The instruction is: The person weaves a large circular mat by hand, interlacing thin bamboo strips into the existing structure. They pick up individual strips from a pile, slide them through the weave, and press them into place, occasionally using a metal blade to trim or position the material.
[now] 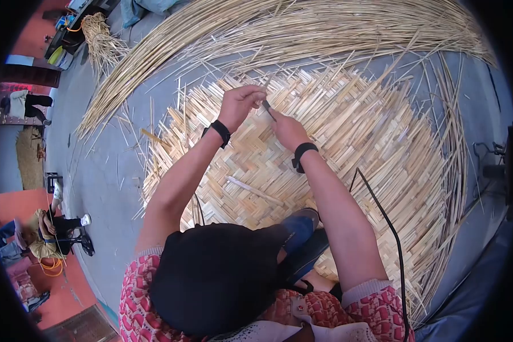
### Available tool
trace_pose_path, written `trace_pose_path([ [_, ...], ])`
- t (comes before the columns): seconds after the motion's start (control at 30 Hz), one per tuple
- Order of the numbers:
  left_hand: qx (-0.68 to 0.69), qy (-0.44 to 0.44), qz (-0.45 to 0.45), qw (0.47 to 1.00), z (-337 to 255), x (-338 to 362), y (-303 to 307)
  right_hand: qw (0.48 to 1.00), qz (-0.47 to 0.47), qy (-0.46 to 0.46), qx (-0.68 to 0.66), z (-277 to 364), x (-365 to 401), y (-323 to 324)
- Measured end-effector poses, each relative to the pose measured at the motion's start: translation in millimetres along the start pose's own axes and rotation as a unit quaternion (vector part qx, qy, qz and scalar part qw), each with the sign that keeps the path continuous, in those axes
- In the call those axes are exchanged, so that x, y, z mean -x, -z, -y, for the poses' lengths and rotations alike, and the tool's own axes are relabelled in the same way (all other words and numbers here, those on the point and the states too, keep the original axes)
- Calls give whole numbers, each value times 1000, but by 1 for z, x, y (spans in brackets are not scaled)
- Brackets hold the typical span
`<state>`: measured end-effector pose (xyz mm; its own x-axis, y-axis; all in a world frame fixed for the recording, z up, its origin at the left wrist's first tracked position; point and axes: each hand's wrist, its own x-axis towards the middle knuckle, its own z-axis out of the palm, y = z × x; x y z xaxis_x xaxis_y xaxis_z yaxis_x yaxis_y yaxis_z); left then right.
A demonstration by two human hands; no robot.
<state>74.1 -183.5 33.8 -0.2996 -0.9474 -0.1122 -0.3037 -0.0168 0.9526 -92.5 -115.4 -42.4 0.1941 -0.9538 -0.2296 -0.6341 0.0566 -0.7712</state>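
Observation:
Above the far part of a woven reed mat (251, 154), both my hands are close together. My left hand (243, 106) is closed, its fingers pinching a thin strip (267, 81) that points away from me. In my right hand (289, 130) is a small dark tool (269, 109), whose tip lies at the fingertips of my left hand. The mat is tightly plaited in the middle, with loose reed ends spreading out around its edges. One loose pale strip (255, 190) lies across the weave nearer to me.
Long reeds (302, 31) lie in a thick band beyond the mat, and a tied bundle (100, 40) is at the far left. A person (57, 228) sits at the left; another person (31, 106) is farther off. A black cable (390, 228) hangs at the right.

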Motion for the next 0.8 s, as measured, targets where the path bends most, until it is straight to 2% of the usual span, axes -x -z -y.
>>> trace_pose_path([
  [0.07, 138, -31, -102, 985, -42, 10, 11, 1000, 2, -18, 1, 12, 4, 9],
  [0.13, 135, -43, -99, 985, -61, 7, 38, 997, 19, -57, 38, 24, 13, 4],
  [0.17, 148, 47, -54, 986, -66, 2, 49, 999, 46, -18, -2, 26, 23, 2],
  [0.2, 162, 147, -3, 976, -66, 1, 54, 992, 46, 92, -67, 28, 39, 1],
  [0.27, 113, 183, 8, 977, -55, 9, 56, 992, 127, 5, 29, 32, 54, 20],
  [0.3, 92, 196, 25, 976, -47, 14, 54, 991, 130, -1, 29, 27, 58, 15],
  [0.33, 70, 205, 44, 975, -40, 16, 50, 995, -7, 41, -92, 24, 60, 11],
  [0.37, 108, 208, 69, 970, -30, 19, 43, 963, -148, 81, -209, 22, 61, 8],
  [0.4, 110, 220, 67, 967, -37, 24, 29, 963, -156, 73, -206, 28, 61, 6],
  [0.47, 117, 211, 112, 964, -27, 29, 8, 919, -90, 42, -382, 41, 56, 4],
  [0.5, 91, 206, 156, 962, -21, 29, 1, 942, -77, 34, -323, 40, 56, 11],
  [0.53, 93, 206, 159, 961, -14, 29, -4, 943, -79, 32, -321, 40, 56, 16],
  [0.6, 18, 111, 147, 983, -11, 34, -16, 968, -48, -36, -242, 32, 58, 18],
  [0.63, 4, 60, 155, 986, 0, 30, -17, 952, -64, -27, -298, 20, 53, 11],
  [0.67, 7, 64, 153, 986, 4, 24, -17, 953, -59, -30, -297, 17, 50, 13],
  [0.73, -48, -45, 129, 989, 6, 9, -19, 956, -115, -47, -267, 12, 37, 22],
  [0.77, -60, -14, 88, 994, -12, 3, -21, 929, -185, -40, -319, 4, 25, 23],
  [0.8, -14, 50, 60, 997, -7, -11, -18, 929, -181, -43, -319, -3, 14, 26],
])
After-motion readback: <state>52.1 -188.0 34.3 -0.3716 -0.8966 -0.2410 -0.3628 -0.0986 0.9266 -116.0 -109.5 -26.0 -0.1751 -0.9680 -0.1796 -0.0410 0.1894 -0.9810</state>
